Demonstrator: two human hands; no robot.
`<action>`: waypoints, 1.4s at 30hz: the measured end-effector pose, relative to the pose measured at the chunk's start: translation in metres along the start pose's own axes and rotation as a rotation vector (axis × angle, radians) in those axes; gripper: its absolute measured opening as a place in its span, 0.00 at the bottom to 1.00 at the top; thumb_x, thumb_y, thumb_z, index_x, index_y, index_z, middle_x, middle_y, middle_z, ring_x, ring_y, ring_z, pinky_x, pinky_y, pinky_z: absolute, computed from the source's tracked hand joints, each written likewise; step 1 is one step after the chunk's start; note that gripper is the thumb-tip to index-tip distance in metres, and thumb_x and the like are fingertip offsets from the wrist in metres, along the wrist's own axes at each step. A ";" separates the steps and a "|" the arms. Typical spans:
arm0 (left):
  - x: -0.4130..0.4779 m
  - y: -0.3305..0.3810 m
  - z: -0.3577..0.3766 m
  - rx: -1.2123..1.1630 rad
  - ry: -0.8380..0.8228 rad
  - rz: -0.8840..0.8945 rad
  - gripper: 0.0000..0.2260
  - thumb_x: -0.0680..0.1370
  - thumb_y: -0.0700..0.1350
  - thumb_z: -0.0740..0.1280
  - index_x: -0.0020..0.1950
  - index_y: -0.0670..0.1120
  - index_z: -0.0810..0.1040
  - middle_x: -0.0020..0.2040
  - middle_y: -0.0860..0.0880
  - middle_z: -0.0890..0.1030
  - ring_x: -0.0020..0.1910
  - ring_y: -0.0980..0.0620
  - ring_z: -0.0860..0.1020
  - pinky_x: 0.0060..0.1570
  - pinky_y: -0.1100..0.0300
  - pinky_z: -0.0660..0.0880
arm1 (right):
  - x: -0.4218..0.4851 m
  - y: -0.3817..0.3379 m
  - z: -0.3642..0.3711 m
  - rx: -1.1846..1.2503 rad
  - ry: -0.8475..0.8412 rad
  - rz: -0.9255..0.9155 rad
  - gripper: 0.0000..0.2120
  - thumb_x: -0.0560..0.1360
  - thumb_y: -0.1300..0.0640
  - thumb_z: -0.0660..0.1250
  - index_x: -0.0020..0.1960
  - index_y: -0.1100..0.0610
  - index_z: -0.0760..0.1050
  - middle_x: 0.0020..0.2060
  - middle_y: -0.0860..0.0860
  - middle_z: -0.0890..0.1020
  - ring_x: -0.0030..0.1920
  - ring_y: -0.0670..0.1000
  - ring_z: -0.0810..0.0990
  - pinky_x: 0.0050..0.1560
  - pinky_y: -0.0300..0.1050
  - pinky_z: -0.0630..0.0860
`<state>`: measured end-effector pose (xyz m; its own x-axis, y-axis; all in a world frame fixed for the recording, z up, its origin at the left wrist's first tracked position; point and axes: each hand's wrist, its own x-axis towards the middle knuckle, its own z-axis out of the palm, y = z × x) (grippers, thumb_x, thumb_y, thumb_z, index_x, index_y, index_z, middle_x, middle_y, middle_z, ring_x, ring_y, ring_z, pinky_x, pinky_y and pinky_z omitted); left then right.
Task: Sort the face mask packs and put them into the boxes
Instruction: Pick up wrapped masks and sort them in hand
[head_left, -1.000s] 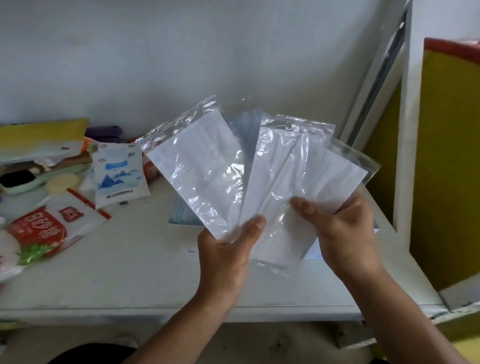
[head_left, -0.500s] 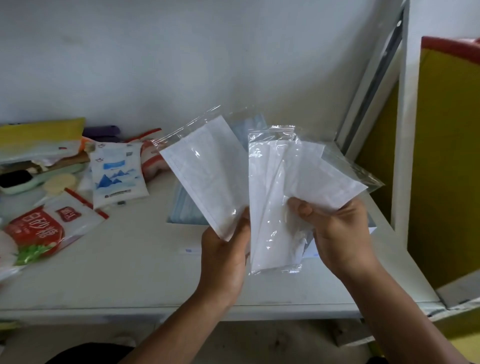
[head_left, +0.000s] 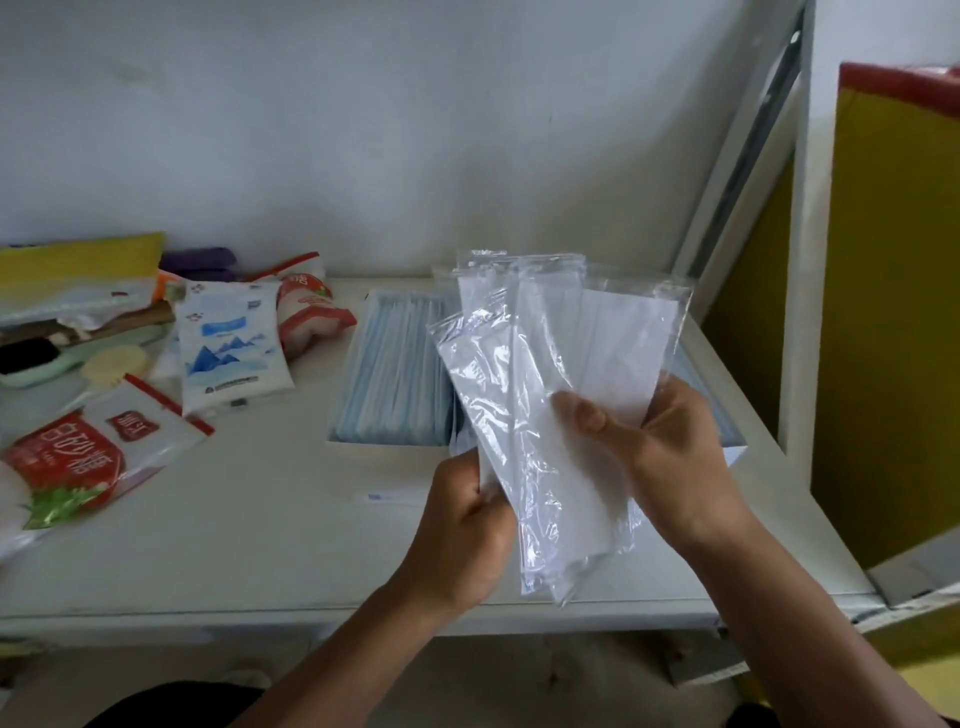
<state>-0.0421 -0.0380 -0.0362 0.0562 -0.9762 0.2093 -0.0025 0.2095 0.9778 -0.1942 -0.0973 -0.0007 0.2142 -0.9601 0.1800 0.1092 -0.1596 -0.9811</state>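
Observation:
Several white face mask packs (head_left: 540, 395) in clear plastic sleeves are fanned out above the white table (head_left: 260, 519). My left hand (head_left: 467, 525) grips the lower left edge of the bunch. My right hand (head_left: 670, 467) holds the packs from the right, thumb pressed on the front. Behind them on the table lies an open box (head_left: 395, 369) filled with blue masks. A second box at the right is mostly hidden by the packs and my right hand.
At the table's left lie a red and white sugar bag (head_left: 78, 462), a white pouch with blue mountains (head_left: 228, 348), a red and white bag (head_left: 311, 312) and a green tray (head_left: 41, 364). A yellow panel (head_left: 893, 312) stands at right.
The spread fan of packs has been drawn together into a tighter, more upright bunch. Both hands have come lower, uncovering the box of blue masks behind.

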 end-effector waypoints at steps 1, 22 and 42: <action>0.000 0.000 0.001 0.002 -0.006 -0.001 0.16 0.73 0.35 0.60 0.30 0.52 0.74 0.28 0.57 0.72 0.30 0.60 0.68 0.33 0.66 0.67 | 0.000 0.000 0.000 0.001 -0.004 -0.004 0.14 0.69 0.60 0.74 0.53 0.64 0.80 0.45 0.57 0.87 0.44 0.58 0.87 0.43 0.53 0.83; 0.002 0.000 0.008 -0.024 0.194 -0.001 0.05 0.77 0.46 0.71 0.45 0.46 0.84 0.34 0.54 0.83 0.35 0.60 0.78 0.38 0.69 0.73 | 0.003 -0.006 -0.008 -0.098 -0.029 -0.015 0.07 0.72 0.68 0.73 0.50 0.65 0.82 0.43 0.56 0.87 0.44 0.55 0.87 0.46 0.52 0.84; 0.006 0.005 -0.001 0.098 0.394 0.028 0.10 0.76 0.41 0.72 0.48 0.58 0.82 0.51 0.68 0.83 0.55 0.69 0.79 0.51 0.77 0.71 | 0.038 -0.037 -0.059 -0.853 0.464 -0.055 0.24 0.75 0.59 0.71 0.68 0.58 0.67 0.53 0.48 0.75 0.48 0.50 0.76 0.31 0.24 0.65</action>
<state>-0.0403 -0.0428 -0.0297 0.4335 -0.8701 0.2347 -0.1033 0.2108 0.9721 -0.2477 -0.1412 0.0380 -0.1947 -0.9123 0.3604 -0.6717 -0.1438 -0.7267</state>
